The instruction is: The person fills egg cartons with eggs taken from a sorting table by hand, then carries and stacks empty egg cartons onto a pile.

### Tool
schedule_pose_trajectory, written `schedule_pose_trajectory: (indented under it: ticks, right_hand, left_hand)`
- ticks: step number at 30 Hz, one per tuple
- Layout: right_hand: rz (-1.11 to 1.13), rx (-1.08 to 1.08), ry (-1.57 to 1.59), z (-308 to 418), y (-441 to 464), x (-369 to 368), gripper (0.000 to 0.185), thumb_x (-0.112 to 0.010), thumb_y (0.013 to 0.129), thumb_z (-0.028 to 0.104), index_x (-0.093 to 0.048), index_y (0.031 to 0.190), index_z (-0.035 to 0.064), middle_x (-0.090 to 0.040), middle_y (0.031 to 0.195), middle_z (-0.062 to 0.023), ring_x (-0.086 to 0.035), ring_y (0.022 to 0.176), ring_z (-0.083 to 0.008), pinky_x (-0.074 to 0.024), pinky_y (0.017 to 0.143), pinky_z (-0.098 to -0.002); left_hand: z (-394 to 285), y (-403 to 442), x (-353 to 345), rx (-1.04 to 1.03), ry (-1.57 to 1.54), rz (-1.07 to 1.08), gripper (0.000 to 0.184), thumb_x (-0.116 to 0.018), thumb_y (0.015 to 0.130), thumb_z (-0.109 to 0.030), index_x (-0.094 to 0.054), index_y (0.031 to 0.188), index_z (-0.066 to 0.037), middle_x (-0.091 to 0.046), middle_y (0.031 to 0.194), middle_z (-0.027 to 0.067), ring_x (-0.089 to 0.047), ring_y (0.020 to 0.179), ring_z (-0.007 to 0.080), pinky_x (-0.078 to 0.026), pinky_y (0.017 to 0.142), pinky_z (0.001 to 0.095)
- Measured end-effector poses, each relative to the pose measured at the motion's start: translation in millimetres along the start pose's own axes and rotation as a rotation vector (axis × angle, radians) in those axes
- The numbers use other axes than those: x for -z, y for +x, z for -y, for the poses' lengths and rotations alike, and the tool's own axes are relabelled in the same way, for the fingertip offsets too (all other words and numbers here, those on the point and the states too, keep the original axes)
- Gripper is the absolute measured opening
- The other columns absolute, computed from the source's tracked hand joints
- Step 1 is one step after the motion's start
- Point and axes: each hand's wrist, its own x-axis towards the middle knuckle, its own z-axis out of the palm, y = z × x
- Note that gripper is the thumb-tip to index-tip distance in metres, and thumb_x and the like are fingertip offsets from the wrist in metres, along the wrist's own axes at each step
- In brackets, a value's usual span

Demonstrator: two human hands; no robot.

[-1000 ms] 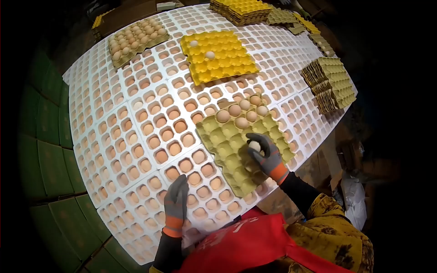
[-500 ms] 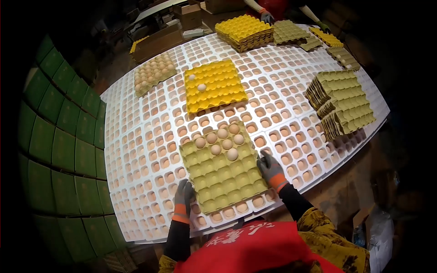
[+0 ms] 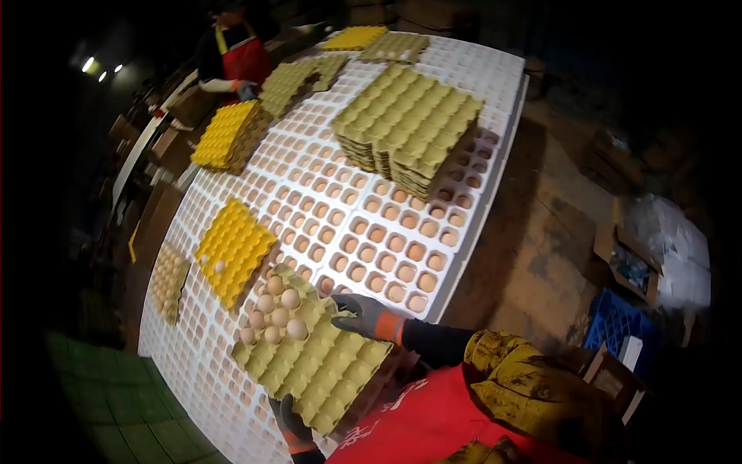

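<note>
A green pulp egg tray (image 3: pixel 328 367) lies near my body on the white foam trays (image 3: pixel 309 201) of eggs. Several eggs (image 3: pixel 280 317) sit together at its far left end. My right hand (image 3: pixel 367 317), in a grey glove with an orange cuff, is closed on the tray's right edge. At the tray's near left edge is my left hand (image 3: pixel 290 421), gloved the same way; its fingers are partly hidden by the tray. Beyond, a yellow tray (image 3: pixel 234 251) holds a white egg. A full egg tray (image 3: pixel 167 282) stands at the far left.
A tall stack of green trays (image 3: pixel 410 124) stands on the foam trays. Stacked yellow trays (image 3: pixel 226 138) are at the upper left, by a person (image 3: pixel 246 58) in a red apron. Green boxes (image 3: pixel 116 402) are at lower left, a blue crate (image 3: pixel 618 321) at right.
The view has swung to the right. The egg held earlier has left my right hand, which now grips the tray's edge. The tray appears turned in view, and a person shows at the far side.
</note>
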Motion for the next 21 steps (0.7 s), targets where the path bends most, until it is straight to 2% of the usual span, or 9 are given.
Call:
schedule_pose_trajectory:
  ticks: [3, 5, 6, 7, 9, 10, 12, 15, 21]
  right_hand:
    - [-0.067, -0.016, 0.252, 1, -45, 20, 0.067, -0.072, 0.088, 0.022, -0.042, 0.144, 0.0030, -0.057, 0.134, -0.0170, -0.054, 0.125, -0.0252, -0.0423, 0.104, -0.0372]
    - [-0.168, 0.047, 0.152, -9, -73, 25, 0.065, -0.071, 0.088, 0.022, -0.043, 0.143, 0.0028, -0.059, 0.131, -0.0154, -0.055, 0.122, -0.0249, -0.0429, 0.104, -0.0356]
    - [-0.238, 0.093, 0.239, -25, -84, 24, 0.062, -0.069, 0.091, 0.017, -0.042, 0.144, 0.0030, -0.059, 0.131, -0.0111, -0.056, 0.113, -0.0184, -0.0469, 0.096, -0.0342]
    - [-0.321, 0.081, 0.201, -14, -100, 29, 0.060, -0.070, 0.090, 0.015, -0.043, 0.142, -0.0008, -0.059, 0.130, -0.0126, -0.056, 0.116, -0.0193, -0.0456, 0.099, -0.0343]
    - [-0.376, 0.111, 0.282, -31, -121, 31, 0.059, -0.069, 0.091, 0.013, -0.043, 0.143, -0.0016, -0.060, 0.129, -0.0104, -0.055, 0.118, -0.0183, -0.0447, 0.101, -0.0335]
    - [-0.400, 0.141, 0.322, -45, -127, 29, 0.055, -0.067, 0.089, 0.009, -0.046, 0.140, -0.0005, -0.060, 0.129, -0.0097, -0.056, 0.117, -0.0187, -0.0461, 0.100, -0.0329]
    - [-0.403, 0.073, 0.556, -30, -140, 22, 0.057, -0.064, 0.088, 0.000, -0.044, 0.142, -0.0002, -0.058, 0.131, -0.0086, -0.055, 0.118, -0.0168, -0.0453, 0.100, -0.0317]
    - [-0.418, 0.006, 0.610, -38, -132, 4, 0.056, -0.063, 0.088, -0.005, -0.045, 0.141, -0.0017, -0.059, 0.128, -0.0083, -0.056, 0.113, -0.0144, -0.0470, 0.096, -0.0280]
    - [-0.150, -0.034, 0.307, -6, -60, -39, 0.053, -0.073, 0.088, 0.007, -0.052, 0.135, -0.0025, -0.062, 0.119, -0.0073, -0.058, 0.108, -0.0138, -0.0480, 0.095, -0.0276]
  left_hand:
    - [-1, -1, -14, -0.063, 0.181, 0.139, 0.058, -0.053, 0.089, -0.018, -0.041, 0.144, -0.003, -0.051, 0.138, 0.0106, -0.051, 0.124, 0.0246, -0.042, 0.103, 0.0374]
    - [8, 12, -13, -0.053, 0.273, 0.339, 0.054, -0.054, 0.086, -0.010, -0.045, 0.139, -0.002, -0.055, 0.133, 0.0137, -0.054, 0.120, 0.0281, -0.044, 0.100, 0.0387]
    - [21, 23, 6, -0.388, 0.655, 0.511, 0.049, -0.053, 0.082, 0.000, -0.051, 0.131, -0.002, -0.058, 0.127, 0.0174, -0.056, 0.116, 0.0322, -0.046, 0.097, 0.0399]
    - [33, 32, 25, -0.799, 0.971, 0.561, 0.045, -0.053, 0.078, 0.009, -0.057, 0.122, -0.001, -0.060, 0.122, 0.0212, -0.059, 0.112, 0.0364, -0.049, 0.094, 0.0412]
    - [38, 29, -3, -0.609, 0.819, 0.500, 0.042, -0.049, 0.071, 0.017, -0.065, 0.105, -0.004, -0.060, 0.117, 0.0236, -0.058, 0.109, 0.0418, -0.049, 0.092, 0.0436]
    - [37, 30, -7, -0.764, 0.922, 0.498, 0.044, -0.049, 0.068, 0.018, -0.065, 0.103, -0.004, -0.060, 0.116, 0.0233, -0.057, 0.108, 0.0435, -0.048, 0.092, 0.0444]
    - [24, 25, -32, 0.078, 0.130, 0.304, 0.055, -0.061, 0.083, -0.006, -0.050, 0.136, 0.000, -0.062, 0.127, 0.0096, -0.059, 0.115, 0.0211, -0.047, 0.097, 0.0334]
    - [39, 22, -2, -0.010, 0.026, 0.257, 0.052, -0.062, 0.084, -0.006, -0.051, 0.134, 0.001, -0.062, 0.125, 0.0092, -0.060, 0.112, 0.0212, -0.047, 0.098, 0.0332]
    - [53, 3, 56, -0.101, -0.080, -0.051, 0.046, -0.065, 0.085, -0.008, -0.051, 0.127, 0.000, -0.061, 0.119, 0.0089, -0.058, 0.108, 0.0192, -0.048, 0.093, 0.0324]
